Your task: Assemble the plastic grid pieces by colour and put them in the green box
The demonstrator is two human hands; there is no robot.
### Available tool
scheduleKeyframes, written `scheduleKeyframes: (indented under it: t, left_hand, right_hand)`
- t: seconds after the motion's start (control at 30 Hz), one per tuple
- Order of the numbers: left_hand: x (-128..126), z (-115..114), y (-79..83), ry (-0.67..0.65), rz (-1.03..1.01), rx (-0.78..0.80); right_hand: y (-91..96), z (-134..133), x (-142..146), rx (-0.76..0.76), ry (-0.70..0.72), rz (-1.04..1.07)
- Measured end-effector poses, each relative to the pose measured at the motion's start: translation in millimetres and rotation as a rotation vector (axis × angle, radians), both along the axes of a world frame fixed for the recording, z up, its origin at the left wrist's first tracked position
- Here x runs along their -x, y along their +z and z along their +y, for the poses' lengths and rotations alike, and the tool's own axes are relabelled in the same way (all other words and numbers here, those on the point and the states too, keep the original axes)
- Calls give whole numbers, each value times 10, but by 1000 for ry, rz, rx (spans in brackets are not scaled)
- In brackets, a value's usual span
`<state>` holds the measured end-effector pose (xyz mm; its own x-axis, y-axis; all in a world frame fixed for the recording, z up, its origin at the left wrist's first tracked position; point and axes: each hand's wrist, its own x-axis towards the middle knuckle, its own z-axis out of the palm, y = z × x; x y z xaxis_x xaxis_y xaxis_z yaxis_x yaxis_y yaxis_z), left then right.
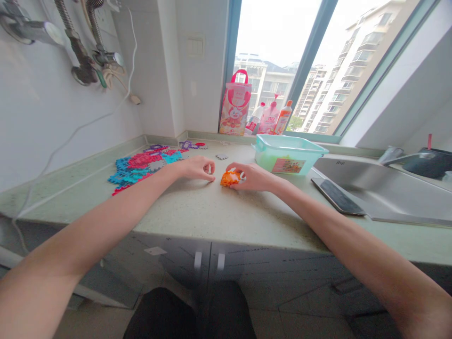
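My right hand (252,177) rests on the pale green counter (212,212) with its fingers closed round a small orange and white build of toothed plastic pieces (229,178). My left hand (197,168) lies just left of it, fingers curled in a pinch on a small whitish piece (209,168) that I cannot make out well. The two hands are a few centimetres apart. A heap of blue, red, purple and grey toothed pieces (143,165) is spread on the counter to the left of my left hand. One grey piece (221,156) lies alone behind the hands.
A mint green plastic box (287,153) stands behind my right hand. A steel sink (384,188) with a dark tray (337,195) and a tap is at the right. A pink bag (236,104) and bottles (270,117) stand on the window sill. Cabinet doors are below.
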<state>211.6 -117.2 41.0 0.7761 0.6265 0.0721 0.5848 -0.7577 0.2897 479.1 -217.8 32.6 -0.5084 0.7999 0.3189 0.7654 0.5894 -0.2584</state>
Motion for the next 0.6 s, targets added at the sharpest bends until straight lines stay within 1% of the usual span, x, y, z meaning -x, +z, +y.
scheduleKeyframes:
  t: [0.1,0.17,0.27,0.37,0.5,0.6]
  left_hand:
    - [-2,-12,11,5,2,0]
    - [0,-8,12,7,4,10]
    - [9,18,2,1,1,20]
    - [18,44,-9,-10,-2,15]
    - [21,49,-12,-14,4,12]
    - [19,44,-11,-14,5,12]
  right_hand:
    - [24,3,-11,-14,28,23]
    - [88,0,-45,-40,29,44]
    - [258,-10,-157,-125,-27,94]
    - [471,-22,-355,-224,-103,162]
    - [714,-27,-726,-341,-244,255]
    - [808,-20,-1038,-389,-467,280]
